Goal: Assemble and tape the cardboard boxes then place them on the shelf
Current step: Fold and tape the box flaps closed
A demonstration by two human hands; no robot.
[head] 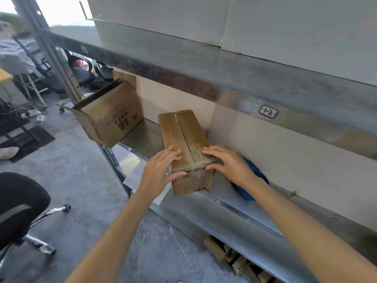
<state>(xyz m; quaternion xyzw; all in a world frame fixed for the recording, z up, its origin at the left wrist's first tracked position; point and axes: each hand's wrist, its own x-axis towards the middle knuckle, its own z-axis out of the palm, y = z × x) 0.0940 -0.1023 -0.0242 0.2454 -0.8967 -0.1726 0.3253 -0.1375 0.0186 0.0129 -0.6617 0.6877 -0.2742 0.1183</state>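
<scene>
The left hand [161,170] and right hand [228,164] clasp the near end of the box [183,129], fingers over its top and thumbs on the front face. Long, brown and corrugated, with a glossy taped seam, it lies on the scuffed grey metal shelf [142,135].

Boxes on the shelf [142,137]: two, namely one taped box [183,129] and one open box [114,117].
Hands: two, the left hand [161,170] and the right hand [228,162].
Blue object [253,180]: one.
Handwritten label [268,111]: one.
Near chair [18,205]: one.
Shoe [8,152]: one.
Cardboard scraps [234,260]: several; the exact count cannot be made out.
</scene>
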